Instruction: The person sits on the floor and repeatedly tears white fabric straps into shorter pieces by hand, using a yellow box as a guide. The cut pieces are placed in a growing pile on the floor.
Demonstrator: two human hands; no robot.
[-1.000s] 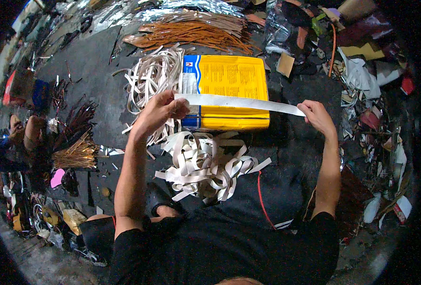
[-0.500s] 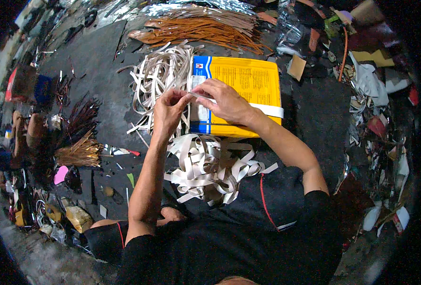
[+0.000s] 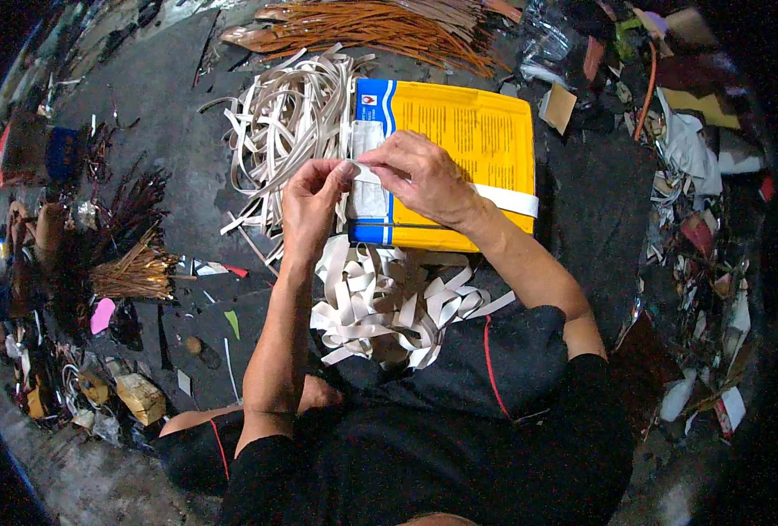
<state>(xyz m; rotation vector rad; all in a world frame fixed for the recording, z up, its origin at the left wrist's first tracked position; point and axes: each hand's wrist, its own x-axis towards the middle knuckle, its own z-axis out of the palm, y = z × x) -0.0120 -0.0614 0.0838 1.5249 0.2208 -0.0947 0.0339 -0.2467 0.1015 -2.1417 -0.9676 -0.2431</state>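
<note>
My left hand (image 3: 312, 202) pinches an off-white flat strip (image 3: 367, 173) between thumb and fingers, over the left edge of a yellow and blue printed package (image 3: 463, 123). The fingers of my right hand (image 3: 424, 180) close on the same strip just to the right. A white band (image 3: 510, 201) lies across the package's right part and passes out of sight under my right wrist. Beside the package, to the left, sits a tangled heap of narrow pale strips (image 3: 288, 131). Wider curled strips (image 3: 389, 307) are piled between the package and my lap.
Bundles of orange-brown strips (image 3: 363, 35) lie at the far side. On the left are a brown bundle (image 3: 139, 267), a pink scrap (image 3: 102, 316) and a crumpled tan packet (image 3: 142, 399). Mixed scraps and a white crumpled sheet (image 3: 683, 153) line the right side.
The view has shifted slightly, so the package and heaps appear higher. Both hands stay close together at the strip, and more of it shows between their fingertips.
</note>
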